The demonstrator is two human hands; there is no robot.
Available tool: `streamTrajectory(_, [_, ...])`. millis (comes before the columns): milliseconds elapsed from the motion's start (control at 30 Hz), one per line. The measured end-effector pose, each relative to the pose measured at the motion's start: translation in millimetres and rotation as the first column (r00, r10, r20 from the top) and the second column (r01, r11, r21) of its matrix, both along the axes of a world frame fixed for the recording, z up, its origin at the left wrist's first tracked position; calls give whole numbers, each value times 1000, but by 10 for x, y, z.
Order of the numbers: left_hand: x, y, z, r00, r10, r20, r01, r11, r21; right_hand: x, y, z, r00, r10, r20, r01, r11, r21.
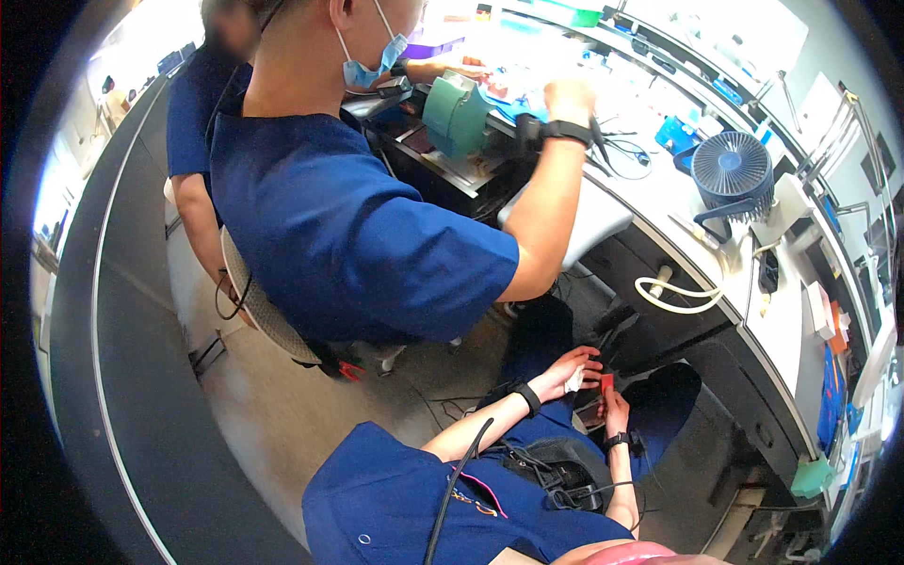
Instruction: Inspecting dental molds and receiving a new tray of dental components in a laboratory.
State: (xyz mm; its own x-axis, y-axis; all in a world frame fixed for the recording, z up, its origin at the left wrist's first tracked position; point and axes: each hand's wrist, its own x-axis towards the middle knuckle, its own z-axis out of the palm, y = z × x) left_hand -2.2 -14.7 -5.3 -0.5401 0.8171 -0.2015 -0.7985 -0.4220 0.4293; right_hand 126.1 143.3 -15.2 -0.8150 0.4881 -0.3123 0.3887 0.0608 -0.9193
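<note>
Over my lap, my left hand (563, 370) holds a small white piece (574, 379), perhaps paper or cloth, against the palm, with its fingers reaching to the right. Just right of it, my right hand (615, 411) is raised and pinches a small flat red piece (606, 384) at its fingertips. The red piece is close to the left fingertips; whether they touch is too small to tell. A dark band is on each of my wrists.
Beside me a seated co-worker (348, 226) works at the bright bench. Another person (202, 141) is behind. On the bench stand a blue fan (732, 174) and a looped white hose (678, 295). Dark drawers (753, 405) are at my right. Cables (565, 490) hang across my front.
</note>
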Motion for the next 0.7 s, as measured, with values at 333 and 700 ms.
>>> streamTrajectory(333, [-4, -65, 75, 985, -27, -168, 19, 999, -51, -22, -2, 2, 998, -33, -51, 33, 999, 0])
streamTrajectory(700, [35, -98, 277, 942, -221, -253, 225, 974, -15, -23, -46, 106, 992, 114, -45, -117, 990, -72])
